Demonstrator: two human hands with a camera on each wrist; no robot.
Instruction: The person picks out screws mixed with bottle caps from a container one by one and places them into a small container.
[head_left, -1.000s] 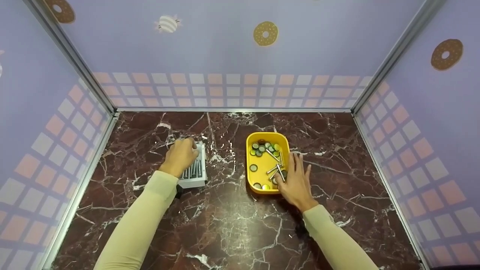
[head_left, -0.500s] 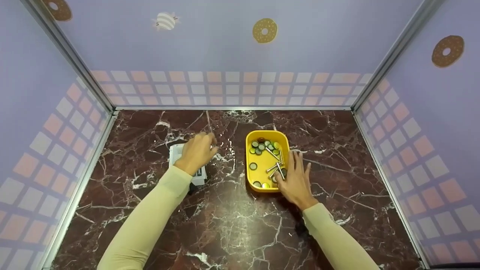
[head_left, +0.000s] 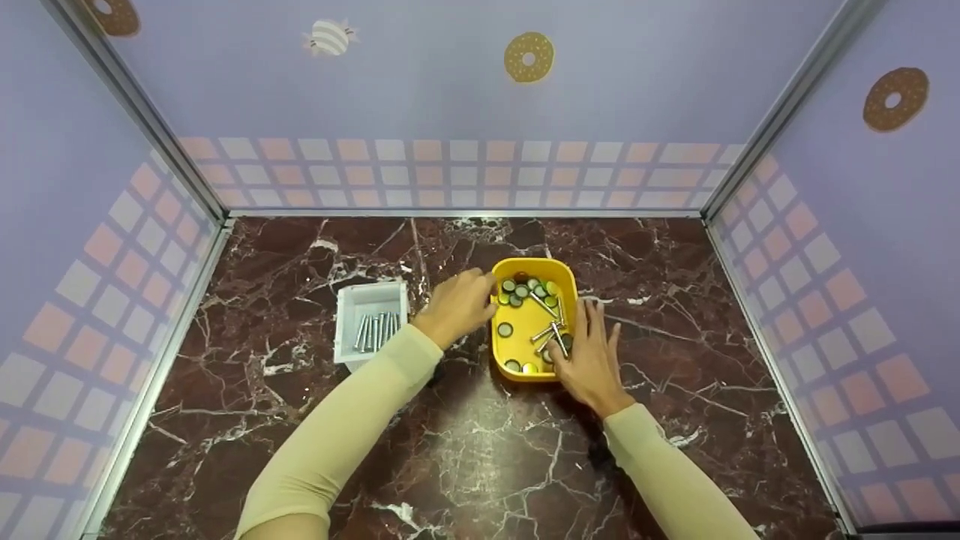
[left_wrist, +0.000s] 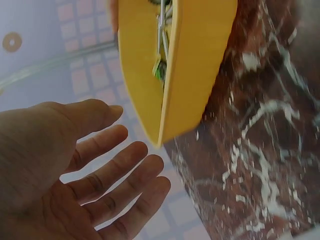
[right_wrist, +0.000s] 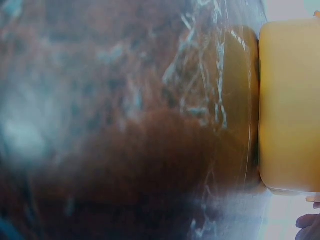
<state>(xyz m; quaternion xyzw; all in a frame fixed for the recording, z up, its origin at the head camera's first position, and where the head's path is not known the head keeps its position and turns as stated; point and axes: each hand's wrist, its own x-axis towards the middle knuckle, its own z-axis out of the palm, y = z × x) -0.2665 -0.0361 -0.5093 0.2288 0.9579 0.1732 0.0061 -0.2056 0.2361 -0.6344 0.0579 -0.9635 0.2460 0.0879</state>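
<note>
My left hand (head_left: 456,306) is beside the left rim of a yellow plastic container (head_left: 523,349), fingers loosely bent. In the left wrist view its fingers (left_wrist: 112,165) are spread and hold nothing, near a corner of the container. With its thumb over the right rim and its fingers along the outer wall, my right hand (head_left: 594,371) holds the container. Inside lie several round bottle caps (head_left: 522,291), green or grey, together with several screws (head_left: 543,304). The right wrist view shows mostly the container's outer side (right_wrist: 290,105).
To the left stands a white box (head_left: 369,298) with several silver screws (head_left: 377,331) lying side by side. Dark red marbled tabletop (head_left: 480,457) lies under everything. Patterned lilac panels (head_left: 420,97) enclose the back and both sides.
My left hand has moved right, from over the white box to the yellow container's left rim, uncovering the screws in the box. The right hand stays on the container.
</note>
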